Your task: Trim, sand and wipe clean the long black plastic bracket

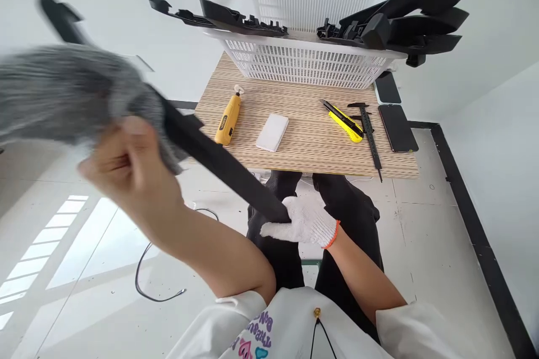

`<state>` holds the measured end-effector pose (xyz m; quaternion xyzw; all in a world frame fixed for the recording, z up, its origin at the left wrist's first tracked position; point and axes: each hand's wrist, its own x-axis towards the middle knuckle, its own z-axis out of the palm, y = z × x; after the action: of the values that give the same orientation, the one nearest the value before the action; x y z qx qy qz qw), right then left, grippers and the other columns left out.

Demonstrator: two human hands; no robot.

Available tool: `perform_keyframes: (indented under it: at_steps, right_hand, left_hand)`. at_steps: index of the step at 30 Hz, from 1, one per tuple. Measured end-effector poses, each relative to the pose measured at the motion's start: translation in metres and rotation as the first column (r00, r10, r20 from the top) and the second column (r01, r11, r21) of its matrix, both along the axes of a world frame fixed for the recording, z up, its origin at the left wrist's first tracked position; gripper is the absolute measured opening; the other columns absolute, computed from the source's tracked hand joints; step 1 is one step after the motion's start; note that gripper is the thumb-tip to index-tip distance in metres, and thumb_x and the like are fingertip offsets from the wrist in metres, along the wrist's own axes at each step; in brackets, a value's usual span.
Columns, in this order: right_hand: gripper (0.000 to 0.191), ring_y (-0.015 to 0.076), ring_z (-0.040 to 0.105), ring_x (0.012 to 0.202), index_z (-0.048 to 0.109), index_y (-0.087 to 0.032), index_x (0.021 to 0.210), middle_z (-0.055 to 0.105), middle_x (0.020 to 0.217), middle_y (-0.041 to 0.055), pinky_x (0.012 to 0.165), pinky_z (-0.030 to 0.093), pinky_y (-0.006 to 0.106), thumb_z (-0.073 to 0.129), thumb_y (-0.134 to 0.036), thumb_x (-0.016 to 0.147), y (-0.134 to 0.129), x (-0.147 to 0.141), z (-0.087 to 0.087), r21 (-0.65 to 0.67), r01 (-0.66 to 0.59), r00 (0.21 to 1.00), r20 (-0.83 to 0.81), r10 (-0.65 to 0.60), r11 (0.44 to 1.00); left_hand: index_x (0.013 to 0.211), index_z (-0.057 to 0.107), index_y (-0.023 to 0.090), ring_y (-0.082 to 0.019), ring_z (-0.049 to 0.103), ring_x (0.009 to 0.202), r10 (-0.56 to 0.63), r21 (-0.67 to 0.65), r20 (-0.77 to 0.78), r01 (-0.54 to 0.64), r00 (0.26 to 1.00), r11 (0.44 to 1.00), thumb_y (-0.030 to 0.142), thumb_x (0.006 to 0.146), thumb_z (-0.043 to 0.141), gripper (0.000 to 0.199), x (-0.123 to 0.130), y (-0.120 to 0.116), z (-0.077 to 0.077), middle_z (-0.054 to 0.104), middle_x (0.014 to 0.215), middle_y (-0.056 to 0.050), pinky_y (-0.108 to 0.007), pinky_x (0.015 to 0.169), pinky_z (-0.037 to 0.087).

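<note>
A long black plastic trim strip (227,165) runs diagonally across my view, from the upper left down to my lap. My left hand (130,162), bare and slightly blurred, is closed on a grey cloth (96,84) that wraps around the strip's upper part. The cloth's loose end trails to the left, smeared by motion. In a white knit glove with an orange cuff, my right hand (307,221) grips the strip's lower end above my knees; its thumb points left and some fingers are hidden.
A white plastic basket (303,61) stands at the table's back, with black plastic parts (404,17) jutting over its rim. On the wooden table (295,160) lie a yellow tool (229,119), a white pad (272,132), a utility knife (343,122), calipers (370,137) and phones (398,128). A cable (145,286) lies on the floor.
</note>
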<state>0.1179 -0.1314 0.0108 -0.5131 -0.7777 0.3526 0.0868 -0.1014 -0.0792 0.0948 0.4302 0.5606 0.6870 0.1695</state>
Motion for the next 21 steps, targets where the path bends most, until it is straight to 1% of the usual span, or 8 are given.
perform_keyframes:
  at_steps: [1, 4, 7, 10, 14, 17, 19, 21]
  right_hand:
    - [0.059, 0.0144, 0.056, 0.059, 0.062, -0.019, 0.064, 0.060, 0.062, 0.0022, 0.055, 0.030, 0.028, 0.063, -0.076, 0.077, 0.001, 0.001, 0.001, -0.021, 0.047, 0.999, -0.018, -0.047, 0.999]
    - [0.061, 0.0156, 0.060, 0.063, 0.062, -0.019, 0.065, 0.063, 0.065, 0.0032, 0.058, 0.035, 0.027, 0.060, -0.078, 0.077, 0.005, 0.005, 0.002, -0.098, 0.198, 0.979, -0.040, -0.202, 0.975]
    - [0.057, 0.0200, 0.067, 0.075, 0.067, -0.020, 0.075, 0.070, 0.075, 0.0055, 0.065, 0.042, 0.029, 0.062, -0.076, 0.078, 0.007, 0.006, 0.002, -0.104, 0.327, 0.941, -0.051, -0.333, 0.939]
    - [0.049, 0.0230, 0.070, 0.085, 0.071, -0.022, 0.085, 0.075, 0.085, 0.0053, 0.070, 0.045, 0.030, 0.062, -0.070, 0.081, 0.007, 0.006, 0.002, -0.048, 0.348, 0.929, -0.113, -0.352, 0.936]
    - [0.046, 0.0246, 0.071, 0.089, 0.072, -0.022, 0.086, 0.075, 0.087, 0.0054, 0.073, 0.047, 0.032, 0.061, -0.067, 0.084, 0.006, 0.005, 0.000, -0.004, 0.342, 0.928, -0.154, -0.339, 0.940]
    - [0.048, 0.0251, 0.070, 0.090, 0.072, -0.023, 0.089, 0.074, 0.086, 0.0057, 0.073, 0.046, 0.032, 0.061, -0.069, 0.083, 0.005, 0.005, -0.001, 0.030, 0.299, 0.945, -0.149, -0.292, 0.954]
    - [0.051, 0.0230, 0.068, 0.085, 0.072, -0.023, 0.087, 0.072, 0.083, 0.0050, 0.069, 0.044, 0.031, 0.059, -0.072, 0.083, 0.003, 0.003, -0.001, 0.024, 0.250, 0.960, -0.139, -0.245, 0.968]
    - [0.052, 0.0197, 0.066, 0.075, 0.070, -0.022, 0.080, 0.069, 0.077, 0.0039, 0.064, 0.040, 0.029, 0.057, -0.072, 0.083, 0.001, 0.000, -0.002, 0.026, 0.186, 0.977, -0.107, -0.182, 0.982]
  left_hand:
    - [0.053, 0.029, 0.019, -0.011, 0.027, 0.056, -0.013, -0.020, -0.207, 0.009, 0.978, 1.000, 0.041, 0.092, 0.061, 0.055, 0.015, 0.006, -0.002, 0.020, 0.056, 0.003, -0.030, 0.056, 0.025]
    - [0.048, 0.041, 0.019, -0.010, 0.028, 0.047, -0.294, -0.244, -0.404, 0.208, 0.866, 0.947, 0.052, 0.093, 0.055, 0.058, 0.038, 0.015, -0.004, 0.032, 0.046, 0.003, -0.029, 0.048, 0.020]
    - [0.047, 0.049, 0.020, -0.008, 0.027, 0.039, -0.628, -0.535, -0.354, 0.401, 0.693, 0.744, 0.058, 0.092, 0.054, 0.059, 0.044, 0.011, 0.001, 0.036, 0.040, 0.003, -0.028, 0.038, 0.019]
    - [0.041, 0.042, 0.021, -0.007, 0.020, 0.035, -0.790, -0.640, -0.262, 0.513, 0.554, 0.572, 0.055, 0.091, 0.058, 0.063, 0.049, 0.003, 0.008, 0.027, 0.038, 0.004, -0.027, 0.034, 0.016]
    - [0.056, 0.062, 0.022, -0.012, 0.052, 0.047, -0.706, -0.413, -0.243, 0.588, 0.665, 0.696, 0.046, 0.090, 0.063, 0.042, 0.057, 0.003, 0.005, 0.049, 0.049, 0.002, -0.023, 0.042, 0.042]
    - [0.085, 0.073, 0.025, -0.020, 0.070, 0.089, -0.544, -0.199, -0.233, 0.509, 0.806, 0.838, 0.041, 0.082, 0.076, 0.016, 0.065, 0.009, -0.002, 0.068, 0.085, -0.002, -0.031, 0.075, 0.062]
    - [0.111, 0.070, 0.030, -0.026, 0.061, 0.124, -0.437, -0.071, -0.258, 0.434, 0.862, 0.898, 0.038, 0.077, 0.082, 0.037, 0.071, 0.014, -0.005, 0.065, 0.119, -0.004, -0.041, 0.103, 0.057]
    - [0.135, 0.057, 0.039, -0.030, 0.034, 0.150, -0.342, 0.024, -0.346, 0.372, 0.874, 0.928, 0.040, 0.079, 0.081, 0.062, 0.077, 0.018, -0.005, 0.047, 0.149, -0.001, -0.049, 0.125, 0.036]
